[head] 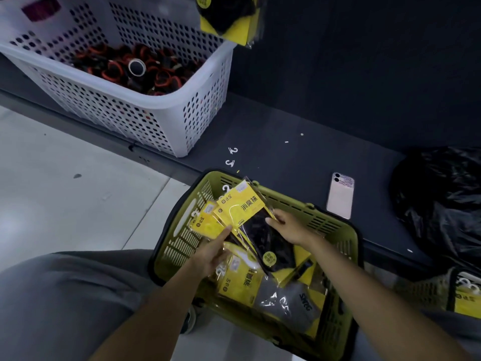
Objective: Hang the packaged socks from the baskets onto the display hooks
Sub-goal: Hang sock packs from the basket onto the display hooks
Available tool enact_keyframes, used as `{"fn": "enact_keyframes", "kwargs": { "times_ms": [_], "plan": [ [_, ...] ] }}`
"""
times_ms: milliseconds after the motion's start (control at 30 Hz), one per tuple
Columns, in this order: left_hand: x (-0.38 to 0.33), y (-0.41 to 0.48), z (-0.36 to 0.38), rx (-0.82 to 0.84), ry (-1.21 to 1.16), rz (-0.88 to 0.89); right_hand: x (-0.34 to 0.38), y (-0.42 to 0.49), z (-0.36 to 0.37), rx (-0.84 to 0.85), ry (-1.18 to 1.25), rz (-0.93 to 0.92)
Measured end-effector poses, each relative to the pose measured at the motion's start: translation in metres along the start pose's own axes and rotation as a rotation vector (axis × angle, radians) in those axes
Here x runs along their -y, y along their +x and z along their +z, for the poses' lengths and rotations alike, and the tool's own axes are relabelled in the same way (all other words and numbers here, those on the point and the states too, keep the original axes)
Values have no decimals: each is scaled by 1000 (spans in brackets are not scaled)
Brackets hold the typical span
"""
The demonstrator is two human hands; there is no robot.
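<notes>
Head view looks down on a dark shelf [299, 157] and the floor in front of it. At far left a white basket [117, 105] of black and red items sits on the shelf, out of play. Just right of it lie two loose hooks [232, 150], seemingly snapped off packs. That suggests the plastic hangers break if tugged or bent.

Next comes the green basket [182, 225], where the sock packs [208, 225] lie fanned and overlapping. The left hand [212, 252] is against them with its forefinger [226, 231] straight along a yellow card. Its other fingers are hidden under the packs, so I cannot tell whether that grip is closed on anything.

The top pack [250, 204] is tilted up out of the fan, and the right hand [289, 229] pinches its right edge between thumb and fingers. An edge pinch on slick film is a weak grip. The pack could slide free, or its hanger could snag a neighbour and drag it out of the basket.

High above centre, hanging packs [229, 19] show where the display is; the hook itself is not visible. Reaching up from this crouch, the hanger hole could miss it.

Further right a phone [340, 195] lies on the shelf near the basket rim, where a dropped pack or an elbow could knock it. A black bag [442, 204] and a second basket [426, 293] of packs sit at far right.
</notes>
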State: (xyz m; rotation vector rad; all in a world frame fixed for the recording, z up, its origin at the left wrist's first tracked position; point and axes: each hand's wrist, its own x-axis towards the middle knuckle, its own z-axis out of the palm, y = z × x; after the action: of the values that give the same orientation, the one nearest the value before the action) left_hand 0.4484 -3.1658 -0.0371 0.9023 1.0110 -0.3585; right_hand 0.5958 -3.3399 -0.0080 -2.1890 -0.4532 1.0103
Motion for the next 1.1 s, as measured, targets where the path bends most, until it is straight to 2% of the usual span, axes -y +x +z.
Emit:
{"fn": "enact_keyframes", "kwargs": {
  "times_ms": [67,167,267,400,567,667,800,1033,1100],
  "plan": [
    [2,-6,1,5,38,33,-3,-12,3,50,138,55],
    [-3,-18,6,109,11,154,1,-25,3,115,190,34],
    [-22,-37,14,95,113,287,12,-37,-5,22,251,24],
    [-55,-64,33,94,226,461,52,-59,-30,-146,382,-76],
    [-105,-106,56,239,355,712,94,-94,-72,-172,521,-206],
    [-106,-107,63,285,467,717,86,-108,-76,-152,533,-216],
    [-66,-80,59,243,593,590,55,-96,-46,-108,532,-109],
    [-65,-65,58,166,680,683,44,-86,-29,-249,520,-141],
    [-85,-73,60,216,674,703,58,-93,-40,-300,530,-202]
  ]
}}
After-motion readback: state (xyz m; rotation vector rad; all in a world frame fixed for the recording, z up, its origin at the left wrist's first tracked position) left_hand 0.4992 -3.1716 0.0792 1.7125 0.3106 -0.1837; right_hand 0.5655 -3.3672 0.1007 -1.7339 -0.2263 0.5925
